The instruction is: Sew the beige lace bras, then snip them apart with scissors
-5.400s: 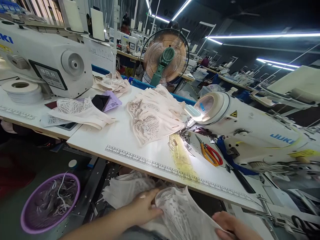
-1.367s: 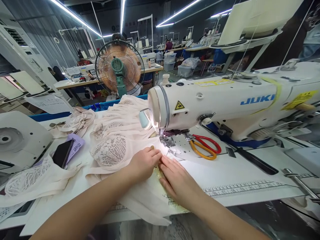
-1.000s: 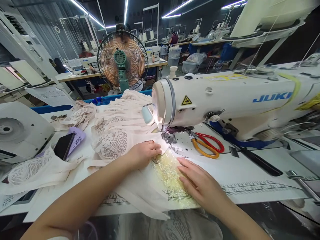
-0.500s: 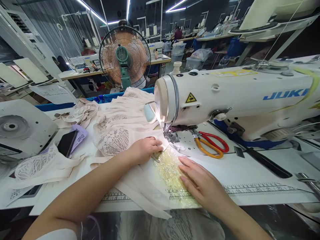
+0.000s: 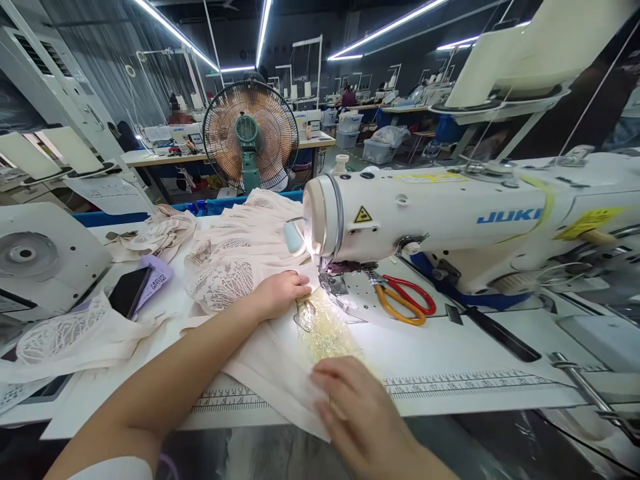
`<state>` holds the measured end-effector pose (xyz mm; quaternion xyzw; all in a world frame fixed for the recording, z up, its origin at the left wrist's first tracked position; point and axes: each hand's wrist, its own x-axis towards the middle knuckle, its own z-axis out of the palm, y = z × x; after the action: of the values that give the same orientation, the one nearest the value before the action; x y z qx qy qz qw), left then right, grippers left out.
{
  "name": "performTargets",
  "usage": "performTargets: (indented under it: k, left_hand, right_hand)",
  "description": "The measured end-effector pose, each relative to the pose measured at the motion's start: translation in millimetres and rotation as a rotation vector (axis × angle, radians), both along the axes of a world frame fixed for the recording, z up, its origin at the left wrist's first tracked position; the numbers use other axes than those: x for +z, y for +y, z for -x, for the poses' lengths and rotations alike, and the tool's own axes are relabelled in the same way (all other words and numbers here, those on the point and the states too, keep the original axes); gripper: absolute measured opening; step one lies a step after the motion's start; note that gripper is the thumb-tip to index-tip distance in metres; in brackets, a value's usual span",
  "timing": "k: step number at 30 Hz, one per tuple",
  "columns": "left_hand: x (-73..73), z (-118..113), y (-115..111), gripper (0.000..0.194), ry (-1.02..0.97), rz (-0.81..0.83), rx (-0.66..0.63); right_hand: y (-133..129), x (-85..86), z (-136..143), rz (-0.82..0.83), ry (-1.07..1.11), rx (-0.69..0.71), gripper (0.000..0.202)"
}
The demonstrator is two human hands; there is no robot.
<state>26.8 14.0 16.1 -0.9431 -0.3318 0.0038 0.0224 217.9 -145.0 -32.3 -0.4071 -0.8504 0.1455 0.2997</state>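
My left hand (image 5: 281,293) is closed on a cream lace bra (image 5: 223,287), its fingertips pinching the cloth just left of the presser foot (image 5: 336,285) of a white sewing machine (image 5: 430,207). A crinkled, shiny yellowish patch (image 5: 325,327) lies on the plate in front of the needle area. My right hand (image 5: 355,407) is over the front edge of the table, near a hanging strip of cream cloth (image 5: 280,380). Its fingers are blurred but look apart and loosely bent, with nothing visible in them.
Scissors (image 5: 405,300) with red and orange handles lie right of the presser foot, near a black-handled tool (image 5: 505,333). A printed ruler (image 5: 450,385) runs along the front edge. At left are a phone (image 5: 129,292) and another machine (image 5: 45,257). A fan (image 5: 250,133) stands behind.
My right hand has left the yellowish patch and moved down and left toward the table's front edge. My left hand stays by the presser foot. The view has tilted up and turned slightly right.
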Motion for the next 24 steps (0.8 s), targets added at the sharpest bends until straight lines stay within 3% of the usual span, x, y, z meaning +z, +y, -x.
performTargets:
  k: [2,4,6,9,15,17,20,22,24]
  left_hand:
    - [1.0,-1,-2,0.037,0.005,-0.016,0.028]
    - [0.5,0,-4,0.036,0.008,-0.041,0.058]
    - [-1.4,3,-9,0.034,0.007,-0.069,0.085]
    - [-6.0,16,-22,0.034,0.002,-0.111,0.132]
    - [-4.8,64,-76,0.047,0.044,-0.230,0.429]
    - [7.3,79,-92,0.050,0.138,-0.219,0.501]
    - [42.8,89,-104,0.047,0.106,-0.110,0.588]
    - [73.0,88,-104,0.037,-0.079,0.080,0.594]
    - [98.9,85,-97,0.031,-0.248,0.393,0.569]
  right_hand:
    - [-12,-1.7,27,0.009,-0.008,0.097,0.044]
    - [-20,-1.1,49,-0.062,-0.051,0.071,0.056]
    - [-22,4.0,58,-0.148,-0.101,0.008,0.040]
    - [-19,17.5,51,-0.144,-0.156,0.017,0.014]
    - [-8,39.7,24,0.031,-0.371,0.014,0.026]
    - [-4,52.1,19,0.089,-0.419,0.010,0.026]
    - [3,79.0,3,0.126,-0.328,0.045,0.024]
    - [10,94.1,-14,0.151,-0.193,0.076,0.021]
    - [20,98.9,-32,0.209,-0.107,0.104,0.020]
